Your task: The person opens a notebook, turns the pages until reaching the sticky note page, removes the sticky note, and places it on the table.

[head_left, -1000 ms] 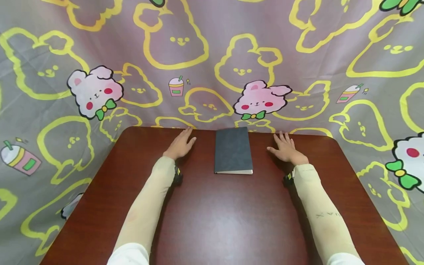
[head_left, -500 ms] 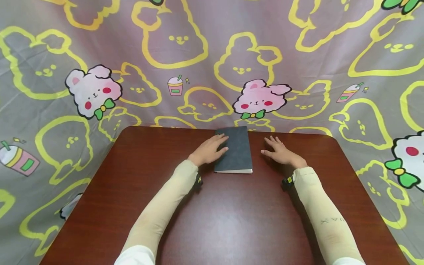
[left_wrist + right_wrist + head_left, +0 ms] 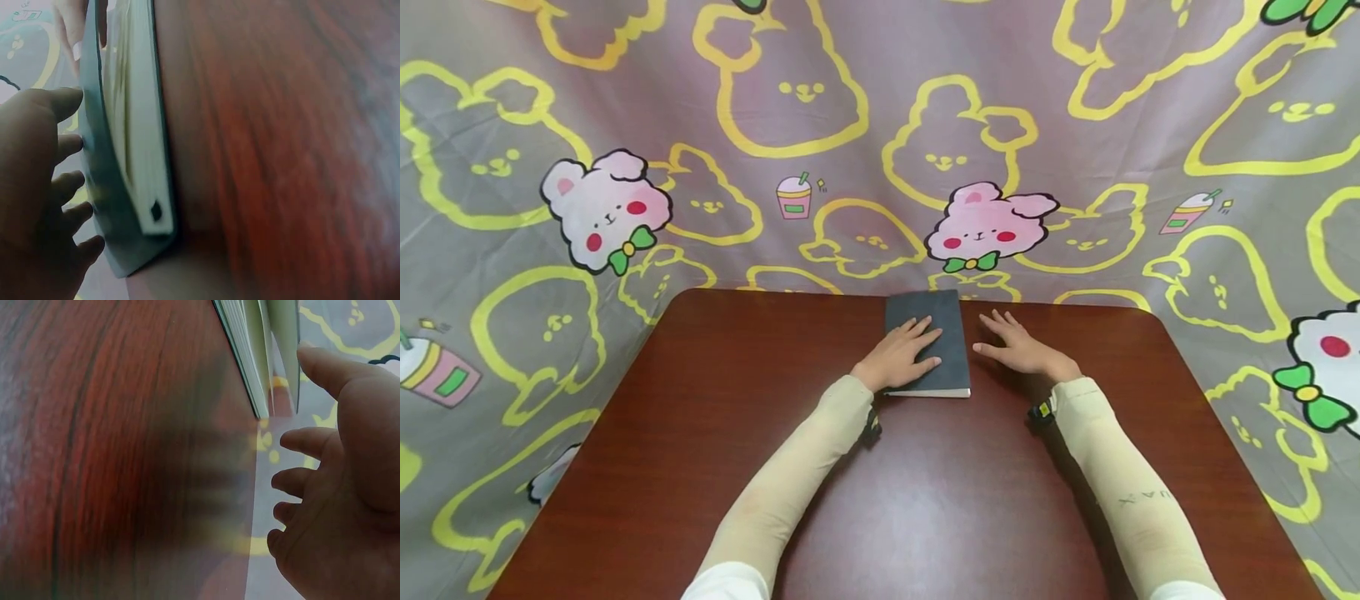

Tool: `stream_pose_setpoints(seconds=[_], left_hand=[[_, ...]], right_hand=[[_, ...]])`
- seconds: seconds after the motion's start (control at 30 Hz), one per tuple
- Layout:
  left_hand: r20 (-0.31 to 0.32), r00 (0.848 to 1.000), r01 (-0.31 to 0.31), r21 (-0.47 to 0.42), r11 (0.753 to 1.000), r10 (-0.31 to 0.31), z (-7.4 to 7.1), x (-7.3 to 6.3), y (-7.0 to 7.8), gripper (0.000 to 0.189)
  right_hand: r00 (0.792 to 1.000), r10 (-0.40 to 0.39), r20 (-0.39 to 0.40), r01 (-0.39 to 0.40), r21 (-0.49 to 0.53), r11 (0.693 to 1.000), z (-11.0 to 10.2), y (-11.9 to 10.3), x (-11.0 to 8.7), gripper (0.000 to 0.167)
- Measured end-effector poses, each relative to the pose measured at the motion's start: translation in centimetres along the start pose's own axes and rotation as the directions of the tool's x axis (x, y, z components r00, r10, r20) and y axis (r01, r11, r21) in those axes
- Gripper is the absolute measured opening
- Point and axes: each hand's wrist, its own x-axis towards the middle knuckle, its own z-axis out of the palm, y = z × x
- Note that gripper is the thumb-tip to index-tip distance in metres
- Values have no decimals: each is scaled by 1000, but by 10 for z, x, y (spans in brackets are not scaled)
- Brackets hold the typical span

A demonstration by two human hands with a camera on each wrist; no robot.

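Observation:
A dark blue-grey notebook lies flat at the far edge of the table, its white page edges towards me. My left hand rests over its cover with fingers spread. In the left wrist view, those fingertips touch the cover, and the pages fan slightly apart beneath it. To the right of the notebook, my right hand hovers low with fingers extended and holds nothing. In the right wrist view, its thumb is close to the loosely parted cover; whether they touch I cannot tell.
The brown wooden table has rounded far corners. Right behind its far edge hangs a grey curtain with yellow outlines and cartoon rabbits, which also runs along both sides.
My left hand has moved right from the bare table onto the notebook's cover. The right hand has shifted left, closer to the notebook's right edge.

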Motion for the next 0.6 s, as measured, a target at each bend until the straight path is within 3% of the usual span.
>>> stream_pose_setpoints(seconds=[0.33,0.6], left_hand=[[60,996,56,69,996,-61,9,6,6,64],[66,994,81,92,992,-88,14,9,8,65]], right_hand=[[1000,-2,26,3,-25,1000,4,-2,10,90],[993,-80,92,83,-26,996,7,-1,17,103]])
